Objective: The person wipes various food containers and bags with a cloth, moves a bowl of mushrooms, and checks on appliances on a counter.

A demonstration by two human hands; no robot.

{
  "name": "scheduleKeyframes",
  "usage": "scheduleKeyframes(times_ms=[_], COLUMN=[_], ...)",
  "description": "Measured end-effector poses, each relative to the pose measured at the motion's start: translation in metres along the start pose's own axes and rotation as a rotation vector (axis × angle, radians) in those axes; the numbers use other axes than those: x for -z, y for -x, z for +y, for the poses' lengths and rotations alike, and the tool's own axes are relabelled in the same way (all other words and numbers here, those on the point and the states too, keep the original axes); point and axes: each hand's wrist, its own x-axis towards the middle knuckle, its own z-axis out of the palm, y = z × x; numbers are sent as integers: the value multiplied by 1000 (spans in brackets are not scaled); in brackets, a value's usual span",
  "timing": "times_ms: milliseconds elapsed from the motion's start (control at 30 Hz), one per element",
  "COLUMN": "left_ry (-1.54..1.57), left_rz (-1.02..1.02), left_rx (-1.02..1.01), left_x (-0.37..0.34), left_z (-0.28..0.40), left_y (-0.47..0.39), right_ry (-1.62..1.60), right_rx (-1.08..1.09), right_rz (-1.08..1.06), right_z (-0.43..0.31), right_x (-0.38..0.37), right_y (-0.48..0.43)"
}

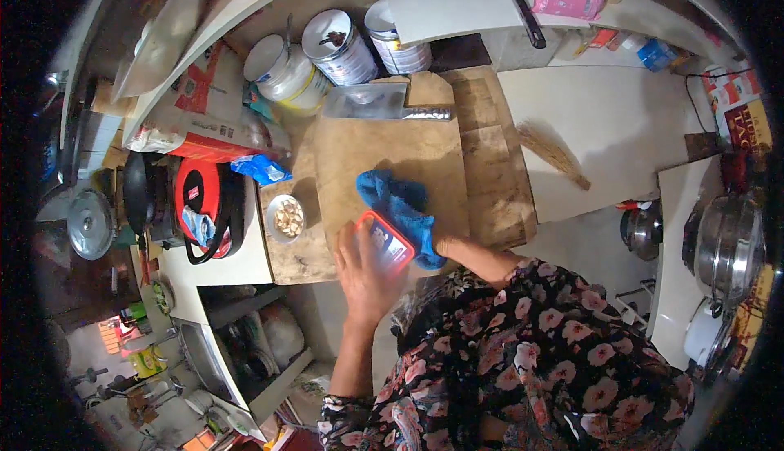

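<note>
My left hand point(365, 276) grips a small plastic box point(395, 249) with a red rim and printing on its face, its fingers along the left side. The box is tilted over the near edge of a wooden cutting board point(392, 144). Against its right side bunches a blue cloth point(392, 197). My right hand point(446, 247) reaches in from the right and holds this cloth, which hides most of the fingers. A cleaver point(367, 102) lies flat across the board's far end. Left of the board stands a white bowl point(270, 221) of pale chopped pieces.
Several tins stand behind the board, among them an open tin point(340, 49) with dark bits on top. A red and black appliance point(199, 190) and a blue packet point(263, 170) sit at the left. A straw whisk point(554, 155) lies at the right, with a steel pot point(729, 242) farther off.
</note>
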Motion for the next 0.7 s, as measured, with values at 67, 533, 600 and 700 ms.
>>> scheduleKeyframes(times_ms=[67, 533, 600, 700], left_ry=[31, 449, 706, 1100], left_rz=[-5, 17, 128, 316], left_rx=[-19, 244, 377, 552], left_x=[-5, -8, -19, -25], left_z=[-10, -70, -61, -39], left_y=[7, 102, 108, 99], right_ry=[-118, -629, -490, -216], right_rx=[-41, 131, 179, 66], right_rz=[-44, -117, -71, 40], right_z=[9, 37, 33, 59], right_x=[-5, -18, -18, -28], right_y=[-3, 30, 34, 28])
